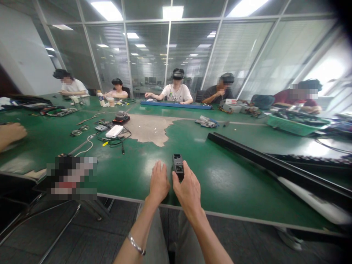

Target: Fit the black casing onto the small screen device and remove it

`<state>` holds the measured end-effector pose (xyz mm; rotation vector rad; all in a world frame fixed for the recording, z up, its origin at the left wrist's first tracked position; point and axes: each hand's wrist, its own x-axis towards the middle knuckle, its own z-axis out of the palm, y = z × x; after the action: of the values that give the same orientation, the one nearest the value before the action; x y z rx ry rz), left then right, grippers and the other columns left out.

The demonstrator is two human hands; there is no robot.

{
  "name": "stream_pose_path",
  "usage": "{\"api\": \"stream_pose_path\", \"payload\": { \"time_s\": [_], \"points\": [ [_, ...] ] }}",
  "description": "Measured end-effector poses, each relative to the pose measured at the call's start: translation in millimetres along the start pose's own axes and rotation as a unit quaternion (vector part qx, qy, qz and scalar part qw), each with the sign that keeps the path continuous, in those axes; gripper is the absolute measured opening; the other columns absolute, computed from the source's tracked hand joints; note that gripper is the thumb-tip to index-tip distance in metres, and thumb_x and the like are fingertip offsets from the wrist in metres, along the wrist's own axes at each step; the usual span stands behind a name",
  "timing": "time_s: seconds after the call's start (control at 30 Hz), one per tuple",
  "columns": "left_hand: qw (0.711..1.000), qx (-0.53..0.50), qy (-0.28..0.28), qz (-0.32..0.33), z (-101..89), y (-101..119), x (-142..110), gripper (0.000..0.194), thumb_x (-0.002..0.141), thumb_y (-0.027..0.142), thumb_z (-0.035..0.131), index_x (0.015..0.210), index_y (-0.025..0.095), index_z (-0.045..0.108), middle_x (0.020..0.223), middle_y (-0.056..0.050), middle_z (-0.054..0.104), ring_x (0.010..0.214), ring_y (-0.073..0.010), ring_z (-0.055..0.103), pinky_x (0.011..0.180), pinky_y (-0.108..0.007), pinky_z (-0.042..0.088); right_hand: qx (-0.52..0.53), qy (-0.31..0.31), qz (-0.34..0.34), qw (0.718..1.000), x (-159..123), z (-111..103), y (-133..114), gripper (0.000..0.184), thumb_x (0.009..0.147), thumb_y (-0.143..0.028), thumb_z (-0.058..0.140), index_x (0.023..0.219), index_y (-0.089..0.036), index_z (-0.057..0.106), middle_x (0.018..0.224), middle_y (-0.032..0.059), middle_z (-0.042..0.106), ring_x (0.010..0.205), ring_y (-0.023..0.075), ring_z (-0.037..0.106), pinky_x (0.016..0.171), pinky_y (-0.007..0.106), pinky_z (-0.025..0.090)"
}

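Note:
A small dark grey box-shaped device (178, 163) with openings on its upper face is near the front edge of the green table (220, 179); its exact kind I cannot tell. My right hand (189, 185) grips its near end, thumb on the left side and fingers on the right. Just left of the device, my left hand (160, 181) rests on the tabletop with its fingers stretched forward, holding nothing. A small gap separates that hand from the device.
Long black rails (247, 152) and a white bar (308, 200) lie to the right. A white adapter (114, 131) with cables, eyeglasses (79, 130) and a green basket (299, 126) are farther off. Several people sit around the table; another person's hand (12, 134) is at left.

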<state>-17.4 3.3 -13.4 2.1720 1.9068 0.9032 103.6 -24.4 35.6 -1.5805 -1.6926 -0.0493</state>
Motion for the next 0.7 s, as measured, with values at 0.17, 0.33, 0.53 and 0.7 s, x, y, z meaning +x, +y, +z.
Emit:
{"api": "stream_pose_path", "payload": {
  "time_s": [0.17, 0.33, 0.53, 0.7],
  "points": [
    [1.0, 0.002, 0.0, -0.006, 1.4, -1, 1, 0.047, 0.092, 0.014, 0.039, 0.139, 0.01, 0.047, 0.155, -0.019, 0.033, 0.145, -0.0289, 0.028, 0.117, -0.049, 0.029, -0.017, -0.021, 0.02, 0.999, -5, 7, 5, 0.059, 0.09, -0.036, 0.052, 0.138, -0.002, 0.047, 0.127, 0.0216, 0.062, 0.115, 0.0306, 0.061, 0.098, 0.043, 0.049],
    [0.999, 0.023, -0.023, 0.007, -5.4, 5, 1, 0.041, 0.091, 0.013, 0.04, 0.13, 0.012, 0.057, 0.151, -0.017, 0.041, 0.144, -0.0289, 0.031, 0.117, -0.049, 0.028, -0.016, -0.025, 0.028, 0.999, -17, 17, 14, 0.06, 0.091, -0.036, 0.05, 0.14, -0.002, 0.046, 0.128, 0.0232, 0.061, 0.118, 0.0308, 0.059, 0.098, 0.043, 0.049],
    [0.998, 0.038, -0.037, 0.015, -12.2, 11, 0, 0.039, 0.092, 0.013, 0.042, 0.126, 0.015, 0.06, 0.146, -0.014, 0.048, 0.141, -0.029, 0.035, 0.117, -0.048, 0.028, 0.009, -0.009, 0.014, 1.0, -24, 23, 21, 0.066, 0.091, -0.043, 0.05, 0.144, -0.004, 0.041, 0.133, 0.0226, 0.058, 0.122, 0.031, 0.056, 0.099, 0.044, 0.048],
    [0.998, 0.041, -0.033, 0.015, -11.5, 11, 0, 0.035, 0.094, 0.019, 0.044, 0.125, 0.017, 0.062, 0.145, -0.012, 0.049, 0.139, -0.0297, 0.038, 0.117, -0.048, 0.028, 0.035, -0.008, 0.025, 0.999, -16, 19, 20, 0.061, 0.091, -0.043, 0.052, 0.138, -0.004, 0.048, 0.128, 0.0215, 0.062, 0.116, 0.0305, 0.061, 0.099, 0.045, 0.048]
  ]
}}
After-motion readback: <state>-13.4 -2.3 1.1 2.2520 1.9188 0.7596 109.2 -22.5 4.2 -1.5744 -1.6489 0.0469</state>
